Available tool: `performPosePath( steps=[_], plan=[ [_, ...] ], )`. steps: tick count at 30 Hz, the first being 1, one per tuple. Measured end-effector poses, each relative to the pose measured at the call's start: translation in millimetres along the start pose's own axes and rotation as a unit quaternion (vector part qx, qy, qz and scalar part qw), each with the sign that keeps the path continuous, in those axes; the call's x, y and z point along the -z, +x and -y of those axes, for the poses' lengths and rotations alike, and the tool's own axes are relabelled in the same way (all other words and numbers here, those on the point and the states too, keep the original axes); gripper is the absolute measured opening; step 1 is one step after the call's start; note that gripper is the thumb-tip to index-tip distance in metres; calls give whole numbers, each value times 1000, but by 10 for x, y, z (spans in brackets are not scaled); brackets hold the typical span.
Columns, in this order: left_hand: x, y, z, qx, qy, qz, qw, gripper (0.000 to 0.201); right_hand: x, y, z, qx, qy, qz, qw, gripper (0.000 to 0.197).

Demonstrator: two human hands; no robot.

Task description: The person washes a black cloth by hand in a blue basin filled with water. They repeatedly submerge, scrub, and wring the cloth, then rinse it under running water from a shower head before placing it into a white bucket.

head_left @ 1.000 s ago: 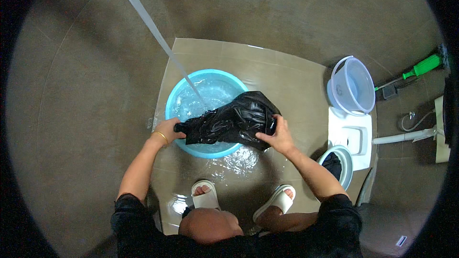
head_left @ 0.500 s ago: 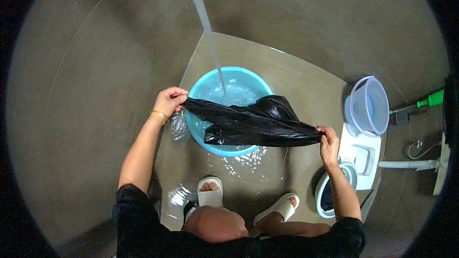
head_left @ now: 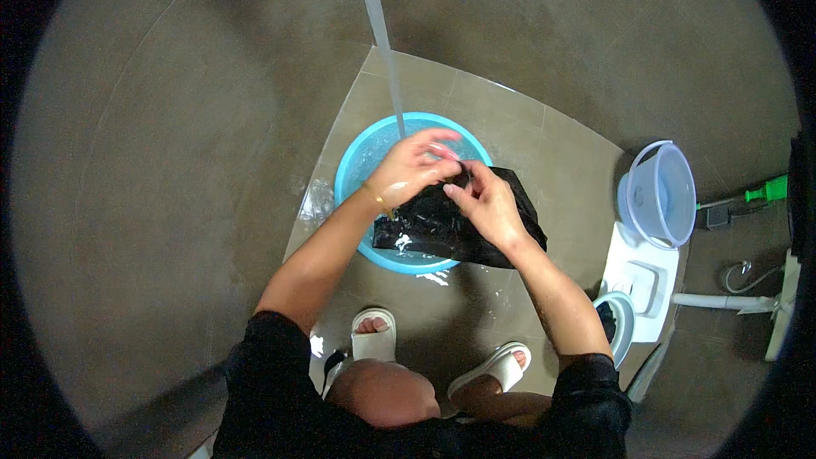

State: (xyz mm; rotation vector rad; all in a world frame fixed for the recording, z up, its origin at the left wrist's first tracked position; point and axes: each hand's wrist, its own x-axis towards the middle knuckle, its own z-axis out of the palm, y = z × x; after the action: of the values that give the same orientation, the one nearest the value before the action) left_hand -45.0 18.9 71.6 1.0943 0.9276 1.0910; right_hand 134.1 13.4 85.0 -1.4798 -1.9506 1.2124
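A wet, shiny black garment [head_left: 501,242] hangs in folds over the blue basin [head_left: 344,166], which holds water. Close together above it are my two hands. My left hand [head_left: 415,167], with a gold bracelet at its wrist, has its thumb against a gathered bit of the cloth, its upper fingers curved and slightly blurred. On the same bit, my right hand [head_left: 491,204] pinches with thumb and fingers. Part of the garment lies hidden under my hands. A stream of water [head_left: 380,30] falls from above into the basin behind my left hand.
To the right stand a pale purple bucket [head_left: 661,195], a white squat toilet [head_left: 633,285] and a light tub [head_left: 623,331] with dark cloth inside. A green-handled tool [head_left: 769,189] and a white pipe [head_left: 722,298] are farther right. Tiled walls surround the wet floor [head_left: 425,297].
My hands have come together from the two stretched-out ends of the black garment to above the basin. The cloth, taut before, now hangs bunched below them.
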Motion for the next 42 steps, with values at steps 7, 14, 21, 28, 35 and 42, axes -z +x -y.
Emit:
performPosePath(
  steps=[7, 14, 21, 28, 35, 42],
  plan=[
    [522, -810, 942, 233, 738, -1, 633, 56, 120, 149, -662, 20, 166, -95, 981, 19],
    [733, -869, 1228, 128, 302, -201, 923, 28, 398, 88, 18, 10, 441, -172, 881, 20],
    [495, -1204, -419, 65, 49, -240, 967, 9, 1069, -115, 93, 127, 371, -344, 853, 21],
    [303, -1214, -238, 72, 103, -224, 967, 7, 773, -224, 284, 224, -9, -231, 947, 24],
    [-150, -915, -243, 26, 10, -181, 983, 9, 118, -412, 584, 279, -85, -13, 957, 28],
    [-266, -950, -254, -18, -5, -205, 979, 6, 106, -319, 446, 259, -110, -183, 942, 18]
  ],
)
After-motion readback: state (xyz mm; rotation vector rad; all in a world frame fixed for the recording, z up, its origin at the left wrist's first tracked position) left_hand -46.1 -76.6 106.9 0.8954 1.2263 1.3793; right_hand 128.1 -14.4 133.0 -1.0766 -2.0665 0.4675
